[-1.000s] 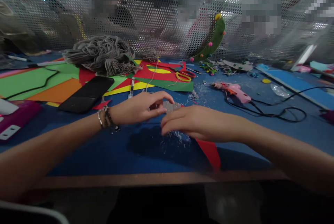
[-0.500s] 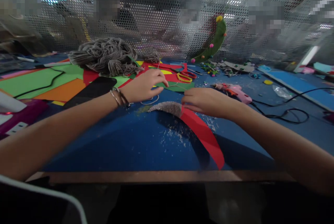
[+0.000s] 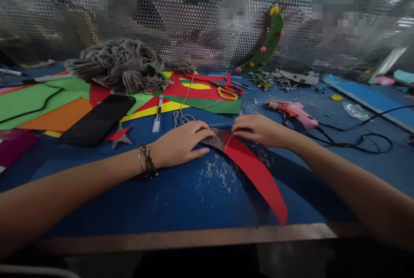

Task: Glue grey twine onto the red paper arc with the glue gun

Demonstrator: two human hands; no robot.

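Note:
A curved red paper crescent (image 3: 258, 174) lies on the blue table, its upper end wrapped in grey yarn (image 3: 216, 139). My left hand (image 3: 181, 144) lies over the yarn-wrapped end, fingers curled on it, holding it down. My right hand (image 3: 258, 130) pinches a thin grey yarn strand (image 3: 223, 123) stretched just above the wrapped end. A loose coil of the same yarn (image 3: 181, 118) trails back toward a big grey yarn bundle (image 3: 119, 66).
A black phone (image 3: 98, 119), coloured paper sheets (image 3: 48, 105), a craft knife (image 3: 157, 118) and yellow-handled scissors (image 3: 226, 92) lie behind the hands. A pink glue gun (image 3: 293, 112) with black cable sits at the right. A green pom-pom crescent (image 3: 267, 45) leans on the mesh screen.
My left hand came back from the yarn near the paper sheets and now covers the wrapped end. My right hand stays by the crescent's top, now pulling a strand taut.

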